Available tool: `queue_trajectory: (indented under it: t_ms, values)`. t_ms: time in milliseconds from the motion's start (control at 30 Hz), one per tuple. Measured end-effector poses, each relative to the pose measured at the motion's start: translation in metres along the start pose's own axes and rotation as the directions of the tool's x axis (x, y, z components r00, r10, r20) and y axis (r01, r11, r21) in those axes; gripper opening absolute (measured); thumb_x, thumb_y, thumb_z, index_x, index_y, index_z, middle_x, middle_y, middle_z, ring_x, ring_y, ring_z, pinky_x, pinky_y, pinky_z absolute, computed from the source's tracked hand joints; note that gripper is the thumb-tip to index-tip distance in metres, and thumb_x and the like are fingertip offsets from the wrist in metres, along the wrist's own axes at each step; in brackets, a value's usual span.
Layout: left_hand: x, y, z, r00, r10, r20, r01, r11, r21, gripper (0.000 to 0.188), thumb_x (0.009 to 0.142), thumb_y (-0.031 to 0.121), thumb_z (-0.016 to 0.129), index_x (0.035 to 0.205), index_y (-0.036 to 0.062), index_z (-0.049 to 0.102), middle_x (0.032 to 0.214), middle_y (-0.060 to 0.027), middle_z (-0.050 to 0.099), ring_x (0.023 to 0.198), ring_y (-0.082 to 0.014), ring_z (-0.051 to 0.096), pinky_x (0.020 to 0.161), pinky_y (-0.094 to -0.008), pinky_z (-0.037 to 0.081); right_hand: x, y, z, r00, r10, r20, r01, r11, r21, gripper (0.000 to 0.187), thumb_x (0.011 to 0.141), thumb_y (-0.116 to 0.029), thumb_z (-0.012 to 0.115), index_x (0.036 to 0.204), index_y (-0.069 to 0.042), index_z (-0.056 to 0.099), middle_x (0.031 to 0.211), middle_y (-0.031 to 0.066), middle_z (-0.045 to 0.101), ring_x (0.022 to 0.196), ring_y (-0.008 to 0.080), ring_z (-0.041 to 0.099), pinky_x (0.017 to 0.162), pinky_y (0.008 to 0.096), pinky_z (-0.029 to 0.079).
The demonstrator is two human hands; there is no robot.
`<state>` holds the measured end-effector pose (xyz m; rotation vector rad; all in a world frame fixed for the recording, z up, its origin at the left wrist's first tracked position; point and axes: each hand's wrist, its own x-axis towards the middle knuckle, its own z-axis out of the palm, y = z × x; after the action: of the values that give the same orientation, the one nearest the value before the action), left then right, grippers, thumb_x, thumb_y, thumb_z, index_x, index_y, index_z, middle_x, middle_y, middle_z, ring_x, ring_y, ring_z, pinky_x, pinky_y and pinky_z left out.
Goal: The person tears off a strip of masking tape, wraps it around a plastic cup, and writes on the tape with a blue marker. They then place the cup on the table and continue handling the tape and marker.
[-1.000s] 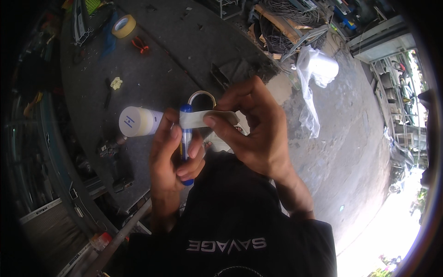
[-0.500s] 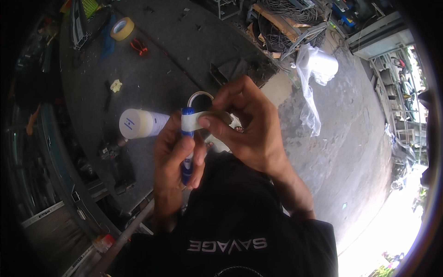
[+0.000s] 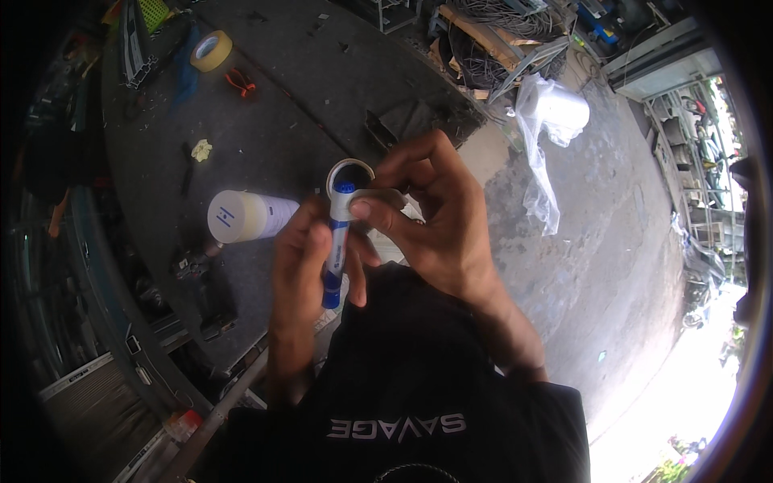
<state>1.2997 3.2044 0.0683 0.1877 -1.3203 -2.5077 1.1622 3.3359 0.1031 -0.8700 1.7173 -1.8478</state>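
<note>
A blue-and-white marker pen [image 3: 337,245] stands nearly upright between the thumb and fingers of my left hand [image 3: 296,270]. A pale strip of tape [image 3: 341,208] lies around its upper end, just below the blue tip. That strip runs across to my right hand [image 3: 452,229], whose thumb and fingers pinch it beside the pen. Behind the pen shows the thin ring of a tape roll [image 3: 332,179], partly covered by the pen and the right fingers.
A white wrapped roll [image 3: 270,212] stands left of my hands. Farther off on the dark floor lie a yellow tape roll [image 3: 212,51], an orange tool [image 3: 239,82] and a crumpled scrap [image 3: 201,150]. Plastic film [image 3: 555,113] lies at right, near a wooden pallet [image 3: 483,44] with cables.
The marker pen has shifted slightly right, toward my right hand, and turned a little. My left fingers have loosened and spread along it. The right hand has barely moved.
</note>
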Motion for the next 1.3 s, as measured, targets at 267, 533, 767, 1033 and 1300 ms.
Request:
queue_trajectory:
  t_ms: [267,533,767,1033,1300]
  values:
    - [-0.005,-0.004,0.001,0.987,-0.137,-0.085,0.142,0.988,0.056,0.037,0.115,0.032,0.051,0.13,-0.0018,0.058,0.08,-0.0144,0.07,0.049,-0.0095,0.055,0.045,-0.0219,0.043,-0.003,0.012,0.008,0.994,0.031,-0.108,-0.026,0.998,0.05,0.04,0.087,-0.005,0.088,0.112,-0.003,0.056,0.095,0.0128,0.076,0.097,0.0211,0.078,0.086,0.0343,0.058]
    - [-0.005,-0.007,0.007,0.996,-0.084,-0.034,0.087,0.994,0.069,0.032,0.114,0.025,0.052,0.135,0.0007,0.052,0.078,-0.0112,0.068,0.046,-0.0065,0.051,0.042,-0.0208,0.037,-0.006,0.003,0.003,0.995,0.06,-0.082,-0.057,0.998,0.035,0.042,0.087,0.002,0.085,0.119,0.0,0.057,0.098,0.0107,0.074,0.098,0.0175,0.074,0.088,0.0311,0.058]
    - [-0.005,-0.01,0.009,0.993,-0.013,-0.12,0.037,0.979,0.198,0.027,0.113,0.023,0.055,0.129,0.0017,0.052,0.074,-0.0097,0.065,0.045,-0.0084,0.051,0.039,-0.0217,0.036,-0.013,-0.004,0.004,0.991,0.023,-0.13,-0.032,0.997,-0.068,0.042,0.087,0.008,0.082,0.119,0.001,0.056,0.103,0.0105,0.072,0.099,0.0149,0.072,0.088,0.0293,0.057]
    - [-0.007,-0.001,0.018,0.981,-0.079,-0.179,0.1,0.989,0.109,0.028,0.114,0.026,0.052,0.126,0.0007,0.053,0.069,-0.0107,0.062,0.041,-0.0098,0.049,0.037,-0.0234,0.037,-0.006,0.003,0.008,0.989,-0.017,-0.148,0.004,0.997,-0.083,0.042,0.087,0.007,0.084,0.117,0.001,0.055,0.103,0.0114,0.071,0.095,0.0165,0.073,0.084,0.0297,0.058]
    - [-0.008,-0.006,0.008,0.995,-0.098,0.015,0.099,0.987,-0.13,0.041,0.117,0.036,0.042,0.125,-0.0026,0.055,0.07,-0.0143,0.065,0.037,-0.0114,0.047,0.034,-0.0222,0.036,-0.003,0.006,0.005,0.995,0.08,-0.051,-0.07,0.981,0.18,0.043,0.09,-0.01,0.087,0.122,0.0,0.06,0.099,0.0095,0.075,0.094,0.0182,0.075,0.083,0.0326,0.059]
